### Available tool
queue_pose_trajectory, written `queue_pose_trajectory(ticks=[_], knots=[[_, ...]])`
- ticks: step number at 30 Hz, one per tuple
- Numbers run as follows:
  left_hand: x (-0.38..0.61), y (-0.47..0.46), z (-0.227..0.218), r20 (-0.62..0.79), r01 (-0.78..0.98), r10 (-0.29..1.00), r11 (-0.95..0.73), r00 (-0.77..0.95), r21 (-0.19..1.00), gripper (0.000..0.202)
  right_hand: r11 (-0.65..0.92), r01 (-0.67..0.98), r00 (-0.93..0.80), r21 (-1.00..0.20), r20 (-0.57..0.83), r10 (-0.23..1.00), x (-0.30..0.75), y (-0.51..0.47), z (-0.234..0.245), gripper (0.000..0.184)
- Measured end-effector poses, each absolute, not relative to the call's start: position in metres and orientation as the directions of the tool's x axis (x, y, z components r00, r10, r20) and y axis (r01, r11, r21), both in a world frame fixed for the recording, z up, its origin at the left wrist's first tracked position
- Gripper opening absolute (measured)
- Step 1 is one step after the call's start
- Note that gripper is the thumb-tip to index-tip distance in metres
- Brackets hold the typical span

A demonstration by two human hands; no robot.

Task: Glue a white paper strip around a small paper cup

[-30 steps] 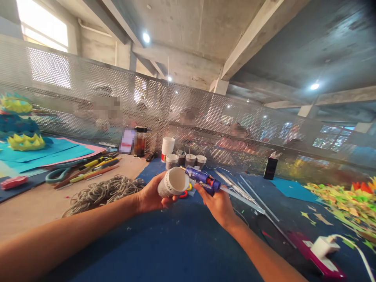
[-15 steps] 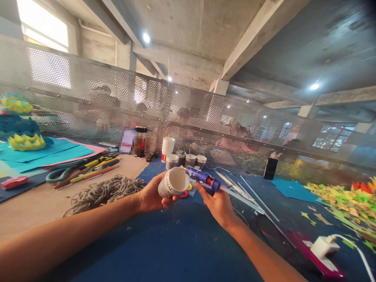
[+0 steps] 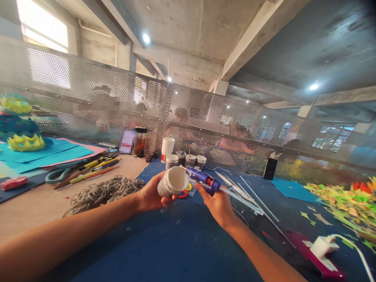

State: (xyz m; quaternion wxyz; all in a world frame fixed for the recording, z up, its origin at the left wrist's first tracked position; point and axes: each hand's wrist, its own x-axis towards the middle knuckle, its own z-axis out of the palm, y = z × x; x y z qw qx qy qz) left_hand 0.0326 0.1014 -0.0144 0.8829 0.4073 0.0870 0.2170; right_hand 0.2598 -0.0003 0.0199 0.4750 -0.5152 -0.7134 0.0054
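The left grip [image 3: 149, 196] clasps a cup [image 3: 168, 187]; the right grip [image 3: 219, 206] grasps a glue gun [image 3: 198, 176] at the cup's three o'clock.

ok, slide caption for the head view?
Left hand holds a tilted cup while the right hand points a blue glue gun at it.
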Motion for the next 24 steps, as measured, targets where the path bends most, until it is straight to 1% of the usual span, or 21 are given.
queue_pose_trajectory(ticks=[3,5,7,9,11,14,16,19,24], knots=[[0.0321,0.1026,-0.0142,0.027,-0.321,0.465,0.568,0.885,0.758,0.063,0.494,0.730,-0.023,-0.473,0.705,0.709,0.2604,0.0012,0.0181,0.040],[0.0321,0.1021,-0.0117,0.040,-0.328,0.461,0.564,0.886,0.758,0.059,0.503,0.726,-0.029,-0.469,0.710,0.704,0.2607,0.0017,0.0171,0.039],[0.0323,0.1011,-0.0085,0.062,-0.343,0.461,0.557,0.885,0.757,0.053,0.506,0.709,-0.027,-0.491,0.699,0.715,0.2606,0.0013,0.0169,0.038],[0.0323,0.1005,-0.0063,0.081,-0.362,0.467,0.553,0.880,0.751,0.049,0.502,0.670,-0.021,-0.547,0.662,0.749,0.2601,0.0000,0.0176,0.039],[0.0320,0.1008,-0.0064,0.087,-0.368,0.466,0.556,0.880,0.745,0.048,0.485,0.602,-0.011,-0.634,0.601,0.799,0.2596,-0.0011,0.0188,0.040],[0.0314,0.1022,-0.0096,0.056,-0.328,0.436,0.579,0.898,0.746,0.052,0.448,0.448,0.005,-0.774,0.503,0.864,0.2600,-0.0005,0.0202,0.041],[0.0310,0.1024,-0.0116,0.042,-0.311,0.425,0.588,0.904,0.747,0.053,0.435,0.341,-0.001,-0.834,0.462,0.887,0.2608,0.0017,0.0199,0.044],[0.0311,0.1007,-0.0123,0.049,-0.318,0.428,0.585,0.903,0.746,0.053,0.422,0.253,-0.029,-0.870,0.429,0.903,0.2617,0.0054,0.0179,0.048],[0.0323,0.0970,-0.0109,0.093,-0.329,0.415,0.544,0.905,0.772,0.053,0.370,0.210,-0.065,-0.905,0.365,0.929,0.2601,0.0061,0.0164,0.048]])
